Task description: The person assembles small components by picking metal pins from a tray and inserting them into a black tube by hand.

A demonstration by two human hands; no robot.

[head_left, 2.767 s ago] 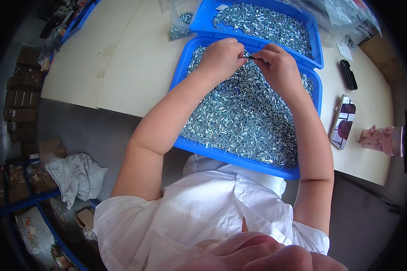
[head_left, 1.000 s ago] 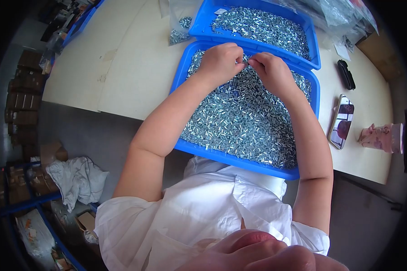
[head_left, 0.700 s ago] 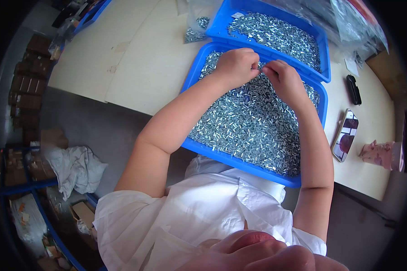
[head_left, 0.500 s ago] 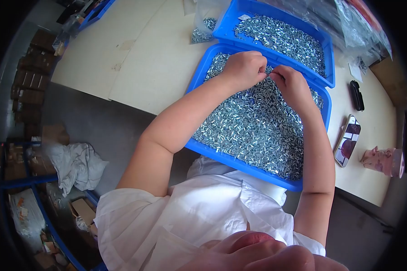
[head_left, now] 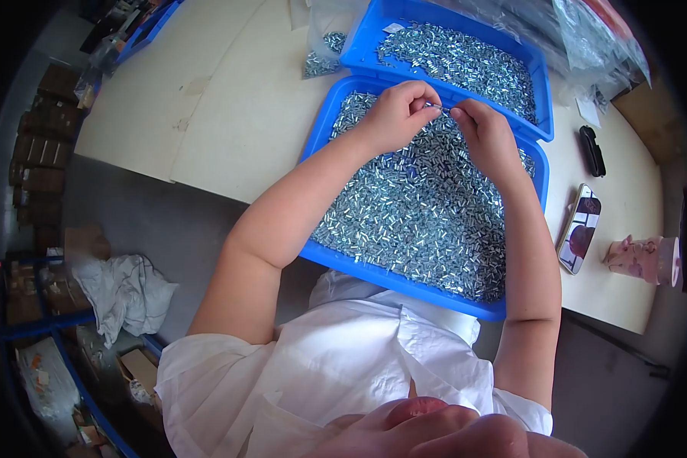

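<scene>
Above the far side of a blue tray (head_left: 311, 153) heaped with small shiny metal pins (head_left: 412, 214), my two hands come close together. My left hand (head_left: 395, 114) pinches a small metal pin (head_left: 437, 106) between thumb and forefinger. Just to its right, my right hand (head_left: 487, 137) is closed in a pinch, its fingertips beside the pin's end. Whether those fingers grip the same pin or another small piece is too small to tell.
Behind stands a second blue tray (head_left: 543, 99) with more pins. A clear plastic bag of pins (head_left: 324, 57) lies on the table (head_left: 229, 99). To the right are a black case (head_left: 591, 151), a phone (head_left: 580, 229) and a pink cup (head_left: 641, 259).
My left fingers have opened out from a curled fist into a pinch that shows the small pin. Both hands stay close together over the tray. The whole view has shifted slightly.
</scene>
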